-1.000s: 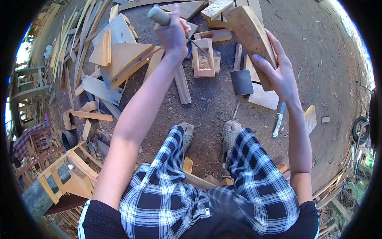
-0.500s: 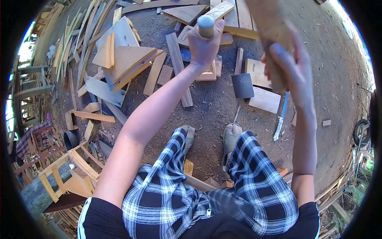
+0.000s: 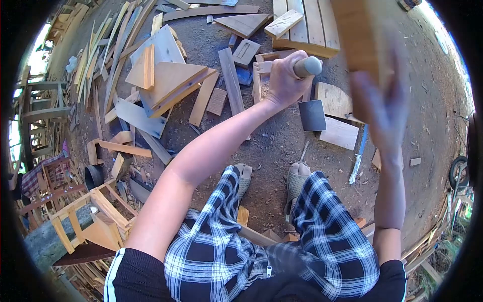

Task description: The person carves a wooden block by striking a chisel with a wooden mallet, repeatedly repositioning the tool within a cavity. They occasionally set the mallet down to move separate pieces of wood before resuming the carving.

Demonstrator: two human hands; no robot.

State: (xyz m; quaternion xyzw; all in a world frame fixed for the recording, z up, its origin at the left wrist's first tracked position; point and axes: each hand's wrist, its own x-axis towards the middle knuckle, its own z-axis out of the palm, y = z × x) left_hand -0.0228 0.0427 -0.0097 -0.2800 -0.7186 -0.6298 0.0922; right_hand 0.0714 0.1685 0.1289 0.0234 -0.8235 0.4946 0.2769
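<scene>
My left hand (image 3: 288, 76) is closed around a round handle, whose grey blunt end (image 3: 308, 66) points up toward me; its lower part is hidden. Raised at the right, my right hand (image 3: 382, 108) is blurred and grips the lower end of a wooden block (image 3: 359, 38). Behind my left hand stands a small wooden frame (image 3: 257, 85), partly covered. A dark square plate (image 3: 313, 116) lies on the ground below that hand, beside a pale board (image 3: 338, 133) and a broader rough board (image 3: 334, 102).
Stacked boards (image 3: 168, 83) and long strips (image 3: 108, 48) cover the left. A slatted wooden piece (image 3: 314, 27) is at the back. A blue strip with a white end (image 3: 359, 156) lies at right. A wooden frame (image 3: 75, 221) stands near my left elbow.
My left hand has moved right and slightly down with the handle, whose end now tilts right. My right hand still holds the block, which has shifted slightly and is blurred. The view has shifted a little.
</scene>
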